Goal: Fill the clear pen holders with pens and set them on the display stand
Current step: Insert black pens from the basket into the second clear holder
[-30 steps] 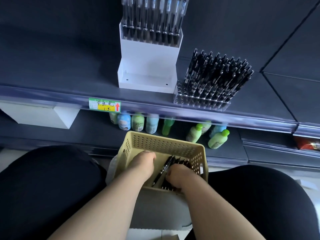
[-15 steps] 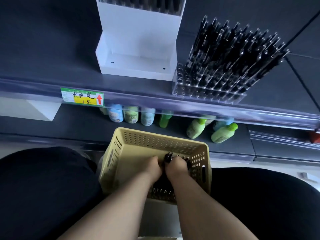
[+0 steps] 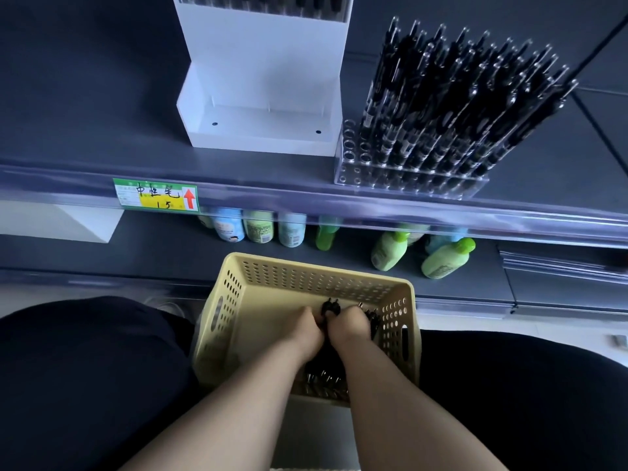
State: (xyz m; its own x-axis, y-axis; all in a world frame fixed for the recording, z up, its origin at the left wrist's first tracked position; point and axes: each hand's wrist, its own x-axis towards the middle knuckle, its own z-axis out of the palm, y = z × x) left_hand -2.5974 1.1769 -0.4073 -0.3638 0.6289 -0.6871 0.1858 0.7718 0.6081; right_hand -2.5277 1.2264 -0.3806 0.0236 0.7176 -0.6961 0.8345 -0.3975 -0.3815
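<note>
A yellow perforated basket (image 3: 268, 277) sits between my knees and holds black pens (image 3: 323, 379). My left hand (image 3: 304, 329) and my right hand (image 3: 350, 328) are side by side inside it, and together they grip a bundle of black pens (image 3: 330, 305) whose tips stick up between them. On the shelf above, a clear pen holder (image 3: 407, 178) stands mostly full of black pens, with several free holes at its left end. To its left stands the white display stand (image 3: 261, 130), its lower tier bare and more pens at its top.
A price label (image 3: 154, 195) is on the shelf's front rail. Several small bottles (image 3: 390, 249) stand on the lower shelf behind the basket. A white box (image 3: 61, 220) sits at the left under the shelf. My dark-clad knees flank the basket.
My hands have come together in the basket and gathered pens into one bundle. The camera has moved closer to the shelf and tilted down.
</note>
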